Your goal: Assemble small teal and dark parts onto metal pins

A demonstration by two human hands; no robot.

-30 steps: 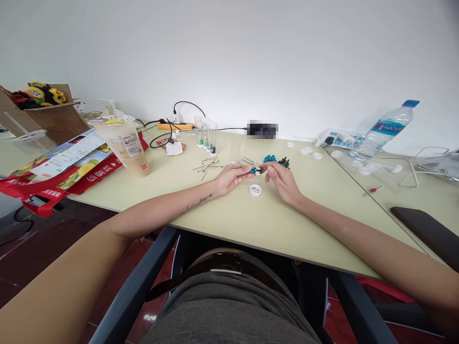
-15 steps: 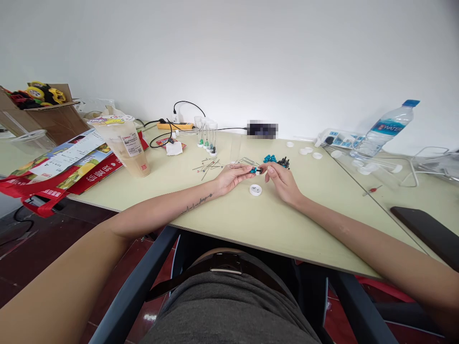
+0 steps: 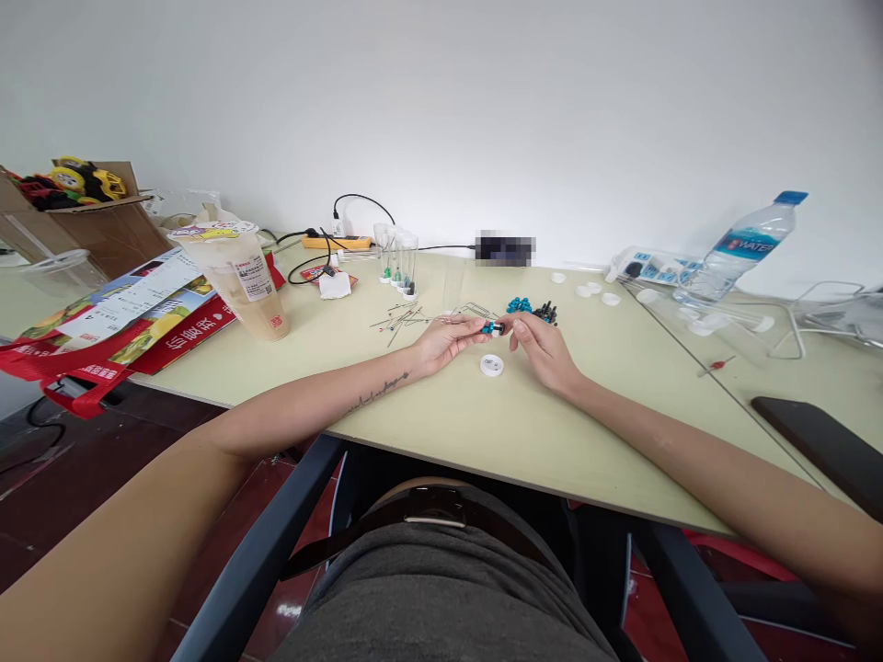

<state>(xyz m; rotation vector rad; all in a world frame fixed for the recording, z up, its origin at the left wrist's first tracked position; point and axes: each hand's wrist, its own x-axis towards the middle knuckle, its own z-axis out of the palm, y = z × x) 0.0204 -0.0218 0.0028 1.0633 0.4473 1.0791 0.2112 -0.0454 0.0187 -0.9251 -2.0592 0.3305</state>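
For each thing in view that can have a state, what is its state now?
Left hand, closed on blue part
Right hand, at the same part
Nearest cap, open side up
Grouped tubes, upright
Drink cup, covered
Bottle, capped
Box, open
Right-side phone, lying flat
Power strip, plug inserted

The held piece [image 3: 489,327] is blue and black, the cap [image 3: 492,367] white, the tabletop [image 3: 441,423] pale yellow-green.
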